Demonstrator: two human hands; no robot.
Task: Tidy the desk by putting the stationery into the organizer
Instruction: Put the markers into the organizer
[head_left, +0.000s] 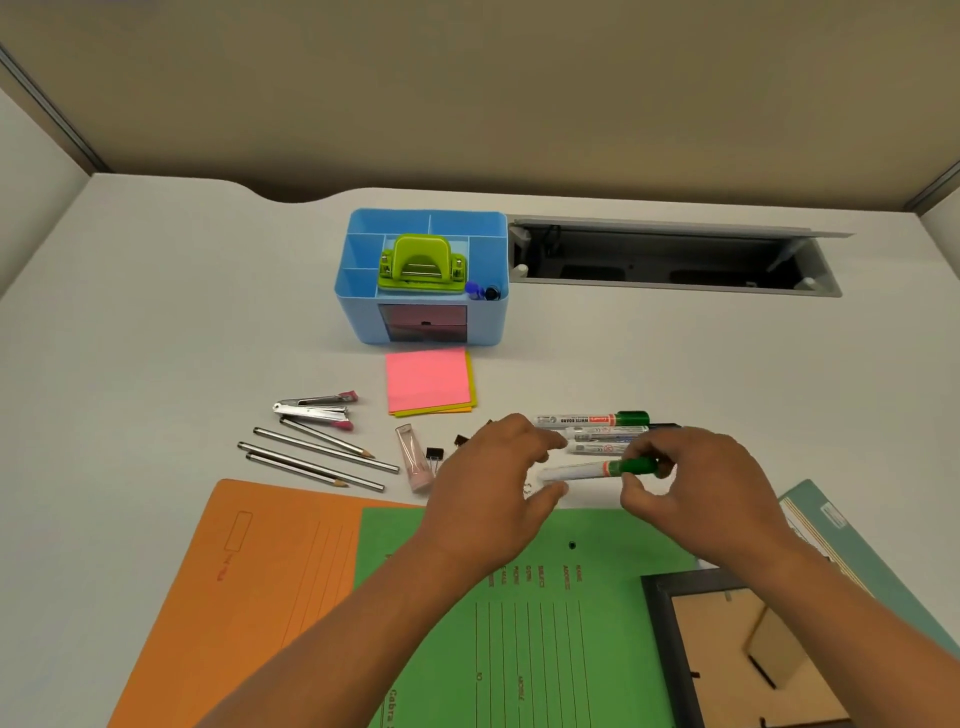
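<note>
The right hand (691, 483) pinches a marker (587, 472) by its green cap, probably to lift it. The left hand (493, 478), fingers apart, waits at its white end. The organizer (358, 317) stands far back, mid-table (156, 338).

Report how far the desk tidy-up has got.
Done: the hole punch and two pens sit in the organizer. In hand: the right hand pinches a green-capped marker, the left hand open by its other end. Left on the desk: three markers, pencils, stapler, sticky notes, binder clips, a tube.
</note>
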